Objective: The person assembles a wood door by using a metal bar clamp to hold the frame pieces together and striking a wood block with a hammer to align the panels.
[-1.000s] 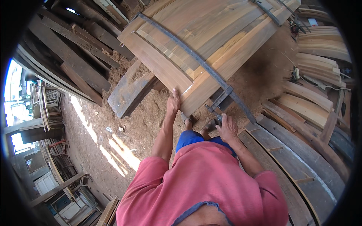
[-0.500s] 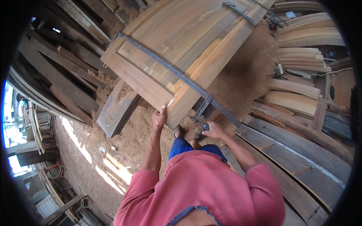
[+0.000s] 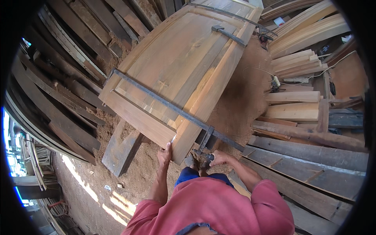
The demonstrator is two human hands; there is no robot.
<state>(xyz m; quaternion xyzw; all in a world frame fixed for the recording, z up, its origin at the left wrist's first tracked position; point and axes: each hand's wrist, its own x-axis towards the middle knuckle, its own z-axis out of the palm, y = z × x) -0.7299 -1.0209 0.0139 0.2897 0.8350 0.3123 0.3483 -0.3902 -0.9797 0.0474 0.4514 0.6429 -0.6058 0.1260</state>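
My right grip point(image 3: 221, 158) curls round the handle point(image 3: 211, 157); left grip point(image 3: 165, 155) touches the panel point(image 3: 172, 66), near end (how closed, I can't tell). I'd turn slowly, clamp point(image 3: 164, 102) square.

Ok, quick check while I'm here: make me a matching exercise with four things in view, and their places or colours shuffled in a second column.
Things:
1. Left hand
2. Right hand
3. Hammer-shaped tool
4. Shirt

Places or colours:
A. Lying toward the far end of the wooden panel
B. Pinkish red
C. At the near edge of the wooden panel
D. At the handle of the clamp

Pairs: 1-C, 2-D, 3-A, 4-B
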